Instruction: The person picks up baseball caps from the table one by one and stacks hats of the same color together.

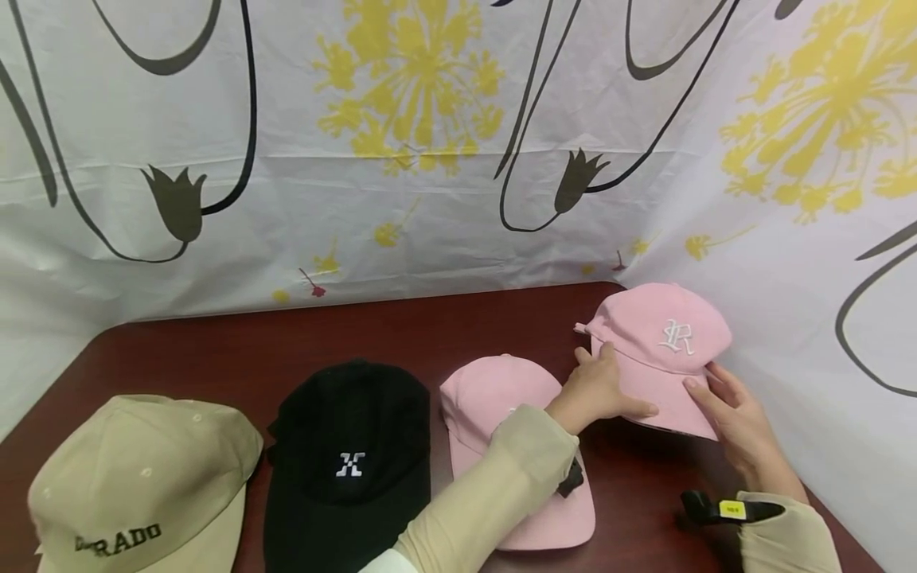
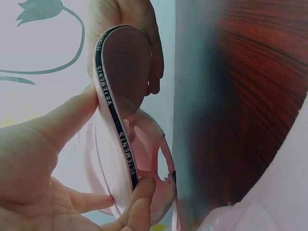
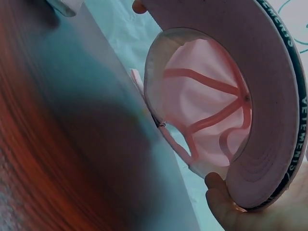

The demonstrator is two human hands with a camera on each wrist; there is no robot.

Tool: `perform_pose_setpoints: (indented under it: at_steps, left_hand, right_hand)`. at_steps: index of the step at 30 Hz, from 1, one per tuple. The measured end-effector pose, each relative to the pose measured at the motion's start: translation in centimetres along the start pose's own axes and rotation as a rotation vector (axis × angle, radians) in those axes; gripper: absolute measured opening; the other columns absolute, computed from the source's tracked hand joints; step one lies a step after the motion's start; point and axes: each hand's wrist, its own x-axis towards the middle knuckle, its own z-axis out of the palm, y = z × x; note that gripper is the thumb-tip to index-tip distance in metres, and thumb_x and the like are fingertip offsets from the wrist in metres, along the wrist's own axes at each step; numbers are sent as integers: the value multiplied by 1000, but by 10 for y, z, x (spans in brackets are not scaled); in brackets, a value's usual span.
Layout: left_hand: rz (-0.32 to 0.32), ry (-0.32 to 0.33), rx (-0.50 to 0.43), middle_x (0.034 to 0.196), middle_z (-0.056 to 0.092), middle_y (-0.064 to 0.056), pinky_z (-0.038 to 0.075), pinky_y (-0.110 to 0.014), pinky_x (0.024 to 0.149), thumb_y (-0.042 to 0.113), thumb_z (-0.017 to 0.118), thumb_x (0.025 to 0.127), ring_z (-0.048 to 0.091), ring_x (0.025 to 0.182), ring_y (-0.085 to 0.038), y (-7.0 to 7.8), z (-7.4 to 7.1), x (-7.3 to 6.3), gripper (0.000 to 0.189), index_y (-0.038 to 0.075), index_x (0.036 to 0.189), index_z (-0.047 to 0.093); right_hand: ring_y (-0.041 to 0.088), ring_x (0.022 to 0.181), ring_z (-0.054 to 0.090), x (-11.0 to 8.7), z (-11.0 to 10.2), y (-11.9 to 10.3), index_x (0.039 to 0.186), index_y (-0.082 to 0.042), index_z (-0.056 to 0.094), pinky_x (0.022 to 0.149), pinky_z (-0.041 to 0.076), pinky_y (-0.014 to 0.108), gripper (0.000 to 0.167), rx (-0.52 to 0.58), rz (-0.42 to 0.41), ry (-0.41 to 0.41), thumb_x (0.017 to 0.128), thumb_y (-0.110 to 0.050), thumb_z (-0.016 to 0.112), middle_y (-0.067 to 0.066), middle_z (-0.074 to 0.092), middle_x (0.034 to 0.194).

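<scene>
Both hands hold a pink baseball cap (image 1: pixel 648 318) with a white embroidered monogram, tilted at the table's far right corner. My left hand (image 1: pixel 598 386) grips the left side of its brim, thumb lying along the top. On the other side, my right hand (image 1: pixel 745 430) grips where brim meets crown. In the left wrist view, the brim (image 2: pixel 113 110) shows a dark edge band lettered in white. From the right wrist, the cap's hollow inside (image 3: pixel 202 86) with pink seam tape faces the camera. A second pink cap (image 1: pixel 494 390) lies under my left forearm, its front partly hidden.
A black cap (image 1: pixel 351 430) with a white emblem and a beige cap (image 1: pixel 150 454) with dark lettering sit in a row to the left on the dark red table (image 1: pixel 301 338). Patterned white cloth (image 1: pixel 430 231) hangs along the table's back and right edges.
</scene>
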Motion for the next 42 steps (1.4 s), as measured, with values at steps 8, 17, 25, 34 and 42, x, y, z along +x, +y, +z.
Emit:
perform_pose_setpoints:
  at_steps: [8,17,25,34,42]
  left_hand:
    - [12,1,-25,122,38,-10,44,-26,73,50,83,57,57,86,-23,-3,-6,-3,105,15,140,30]
    - [27,21,6,120,39,-11,44,-26,70,51,82,57,57,82,-22,-6,-10,-6,103,14,138,32]
    - [52,29,5,123,37,-13,44,-25,69,51,81,59,57,81,-22,-9,-15,-9,104,12,139,30]
    - [65,47,29,113,40,-10,42,-22,62,52,81,59,55,72,-18,-15,-22,-13,100,12,137,32]
    - [64,57,46,113,40,-11,42,-21,62,52,80,60,55,71,-17,-19,-27,-18,98,11,136,33]
  right_hand:
    - [-9,95,45,-3,5,-7,148,-10,5,68,45,11,75,-85,-47,7,93,-22,54,25,0,149]
    - [-8,94,50,23,-14,24,148,-24,17,69,47,16,70,-51,-67,-4,91,-24,58,13,14,150]
    - [-10,90,48,5,7,-3,148,-14,6,69,46,13,75,-72,-75,-17,92,-22,55,21,4,150]
    - [-7,97,43,-7,28,-20,148,-8,6,70,44,10,74,-68,-103,-17,93,-20,54,24,2,149]
    - [-10,90,47,-4,33,-17,147,-7,6,68,45,11,73,-56,-110,-36,93,-20,54,26,3,148]
